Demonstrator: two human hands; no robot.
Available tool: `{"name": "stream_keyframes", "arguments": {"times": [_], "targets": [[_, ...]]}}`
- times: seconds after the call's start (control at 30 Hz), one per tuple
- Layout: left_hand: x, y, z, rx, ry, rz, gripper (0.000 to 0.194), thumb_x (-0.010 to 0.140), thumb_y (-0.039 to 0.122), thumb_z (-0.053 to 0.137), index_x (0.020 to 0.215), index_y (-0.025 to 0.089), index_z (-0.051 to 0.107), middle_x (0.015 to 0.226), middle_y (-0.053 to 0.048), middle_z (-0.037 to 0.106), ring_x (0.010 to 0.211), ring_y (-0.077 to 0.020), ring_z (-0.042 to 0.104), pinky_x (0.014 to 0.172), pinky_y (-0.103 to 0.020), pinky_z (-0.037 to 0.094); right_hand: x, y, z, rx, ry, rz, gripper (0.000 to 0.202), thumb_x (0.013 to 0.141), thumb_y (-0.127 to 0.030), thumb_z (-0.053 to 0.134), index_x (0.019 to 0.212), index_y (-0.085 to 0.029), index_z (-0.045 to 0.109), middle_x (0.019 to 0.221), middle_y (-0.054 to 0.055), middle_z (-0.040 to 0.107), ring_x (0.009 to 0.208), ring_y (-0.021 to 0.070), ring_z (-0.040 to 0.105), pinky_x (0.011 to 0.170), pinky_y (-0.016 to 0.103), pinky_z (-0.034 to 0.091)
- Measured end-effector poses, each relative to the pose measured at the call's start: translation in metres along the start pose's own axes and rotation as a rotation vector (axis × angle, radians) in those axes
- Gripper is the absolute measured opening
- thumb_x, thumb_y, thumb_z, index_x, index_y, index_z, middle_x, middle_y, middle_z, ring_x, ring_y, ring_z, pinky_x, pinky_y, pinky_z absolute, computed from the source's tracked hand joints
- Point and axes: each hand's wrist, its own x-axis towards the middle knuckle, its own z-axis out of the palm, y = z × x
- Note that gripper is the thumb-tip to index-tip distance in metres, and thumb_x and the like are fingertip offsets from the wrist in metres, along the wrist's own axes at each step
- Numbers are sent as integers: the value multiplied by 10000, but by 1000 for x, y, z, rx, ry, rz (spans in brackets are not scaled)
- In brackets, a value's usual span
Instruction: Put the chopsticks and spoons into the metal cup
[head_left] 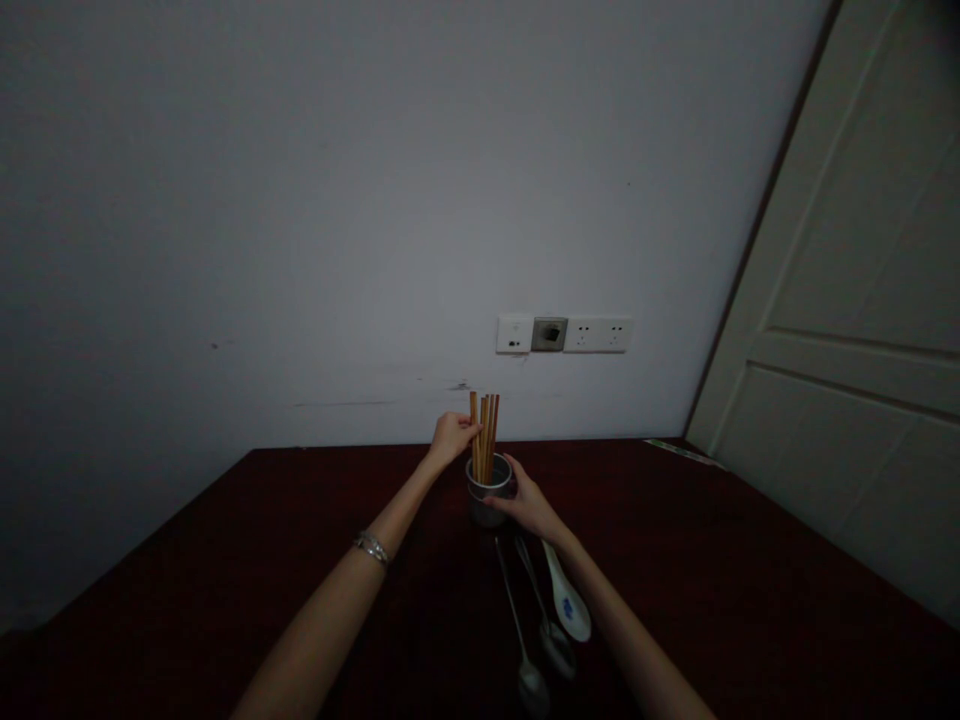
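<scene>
Several wooden chopsticks (491, 430) stand upright in a grey metal cup (486, 511) on the dark red table. My left hand (454, 436) has its fingers closed on a chopstick at the left side of the bunch, above the cup's rim. Around the right side of the cup, my right hand (528, 500) grips it with thumb and fingers. Nearer to me lie two metal spoons (533, 688) with long handles and a white spoon (571, 607) with a blue pattern, close to my right forearm.
The table (225, 540) reaches back to a pale wall with a row of sockets (598, 335). A pale door (847, 400) stands at the right. A flat green and white strip (684, 453) lies at the table's back right edge.
</scene>
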Motion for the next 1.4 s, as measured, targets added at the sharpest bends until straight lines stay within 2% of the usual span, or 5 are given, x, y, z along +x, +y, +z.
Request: {"name": "stream_keyframes", "arguments": {"times": [0.7,0.87,1.03,1.23,1.4], "targets": [[-11,-10,3,-13,-89,-26,138,703,213,595,631,97,614,568,-14,633,518,-106,570,461,-178,409,1,3,0,-31,5,22,884,564,-269,744,1313,-199,280,1258,118,502,1141,235,492,995,430,345],[-13,-13,6,-74,-60,-18,96,684,171,612,730,94,646,620,-28,662,565,-118,595,497,-189,428,0,0,0,-38,32,38,930,542,-254,754,1330,-206,263,1237,117,517,1135,244,496,990,447,347],[-15,-18,6,-126,-81,0,195,672,155,635,853,83,652,699,-63,686,638,-142,627,558,-213,464,-2,0,0,-53,31,30,970,540,-244,751,1351,-181,223,1267,134,489,1141,242,490,999,440,335],[-28,-20,-4,-145,-22,-21,402,665,240,666,1011,50,586,793,-116,693,702,-171,644,611,-243,484,-2,-1,0,-3,-2,39,1016,525,-251,763,1362,-204,190,1274,134,474,1080,238,531,963,448,375],[-47,-9,-19,-186,60,3,363,679,271,630,989,87,587,775,-92,692,712,-163,645,596,-219,473,2,-7,-22,-34,33,137,1085,490,-313,785,1379,-211,170,1267,158,455,994,248,563,826,425,476]]}}
